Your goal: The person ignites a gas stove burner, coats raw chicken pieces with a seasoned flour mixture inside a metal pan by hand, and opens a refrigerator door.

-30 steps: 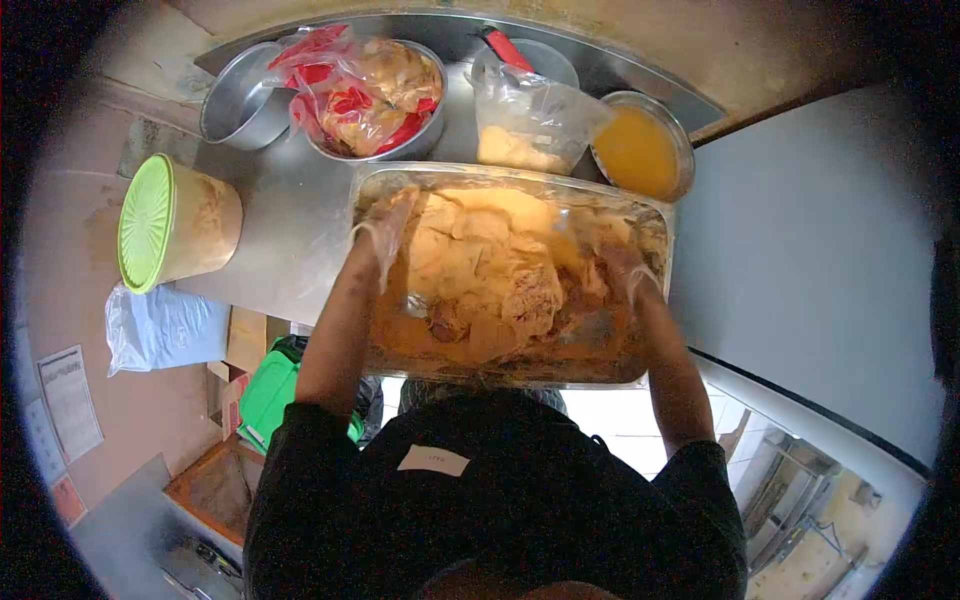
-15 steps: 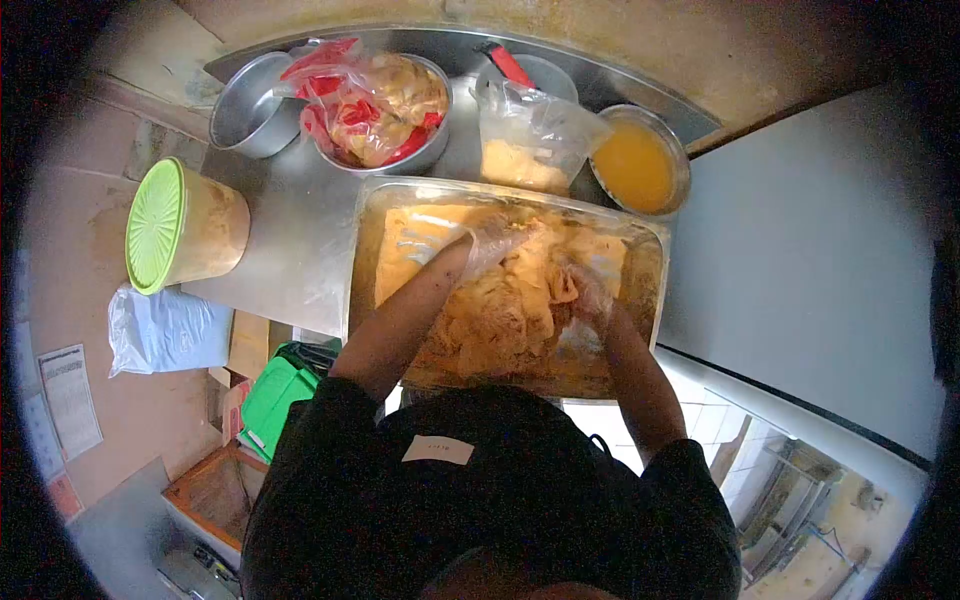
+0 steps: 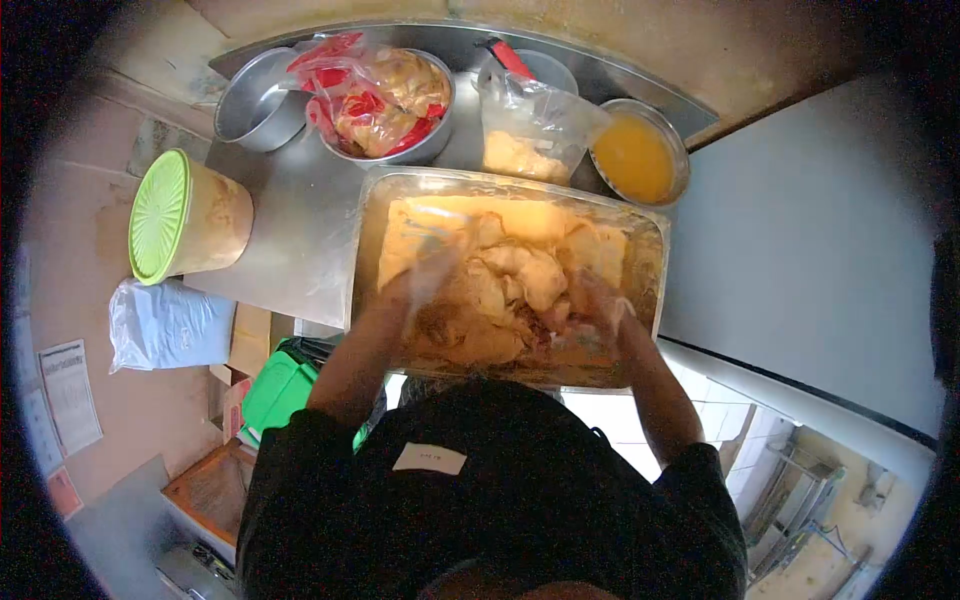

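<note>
A deep metal tray (image 3: pixel 362 250) holds orange-tan powder (image 3: pixel 520 212) and several powder-coated pieces of what looks like raw chicken (image 3: pixel 535 275). My left hand (image 3: pixel 440 268), in a clear plastic glove, is inside the tray at the left of the chicken, smeared by motion. At the right of the pieces is my gloved right hand (image 3: pixel 597 303), low in the tray beside or touching the chicken. Its fingers are blurred too, and whether either hand grips a piece does not show.
Behind the tray stand a metal pan (image 3: pixel 262 112), a pan with bagged chicken (image 3: pixel 405 85), a plastic bag of powder (image 3: pixel 525 155) and a bowl of orange liquid (image 3: pixel 635 155). A green-lidded tub (image 3: pixel 215 220) sits left on the steel counter (image 3: pixel 290 240).
My left hand has drawn back left and toward me from the middle of the tray. The right hand has shifted slightly to the right, and the chicken between them is more exposed.
</note>
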